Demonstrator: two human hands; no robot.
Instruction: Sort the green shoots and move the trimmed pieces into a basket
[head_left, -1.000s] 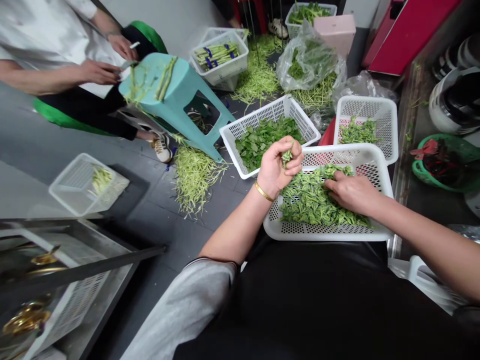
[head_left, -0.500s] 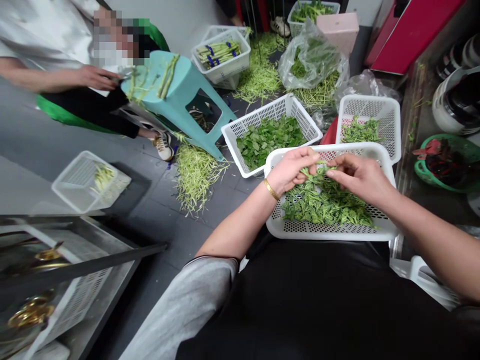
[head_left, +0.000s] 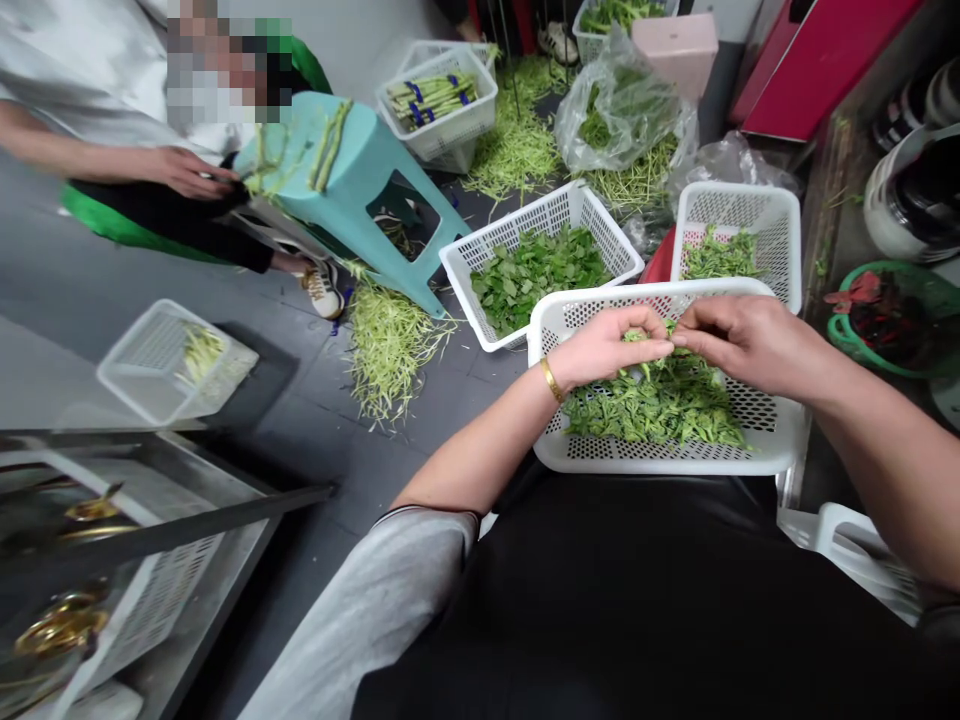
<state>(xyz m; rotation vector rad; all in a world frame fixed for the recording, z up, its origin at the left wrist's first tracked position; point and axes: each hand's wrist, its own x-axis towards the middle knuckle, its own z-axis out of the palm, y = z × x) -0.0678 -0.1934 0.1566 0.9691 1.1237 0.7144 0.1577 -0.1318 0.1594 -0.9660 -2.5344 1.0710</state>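
A white perforated basket [head_left: 570, 460] rests at my lap, with a heap of leafy greens [head_left: 652, 410] in it. Above the heap, my left hand [head_left: 619, 345] is closed, thumb and fingers pinched on a bit of green. My right hand [head_left: 731, 340] meets it fingertip to fingertip, also pinched; what lies between its fingers is too small to make out. Just beyond stands a white basket of broad green leaves [head_left: 540, 275]. A smaller white basket [head_left: 776, 240] with some greens is behind my right hand.
A seated person's hand [head_left: 191, 172] is by a teal stool [head_left: 352, 170] at the left. Pale stems [head_left: 390, 350] lie on the floor near a white bin [head_left: 161, 380]. A metal shelf [head_left: 225, 580] stands lower left, a green basin [head_left: 855, 330] at right.
My fingertips have come together over the basket, and my right hand has shifted slightly right and turned. The green piece between my hands shows less. The other person's hand has moved slightly down.
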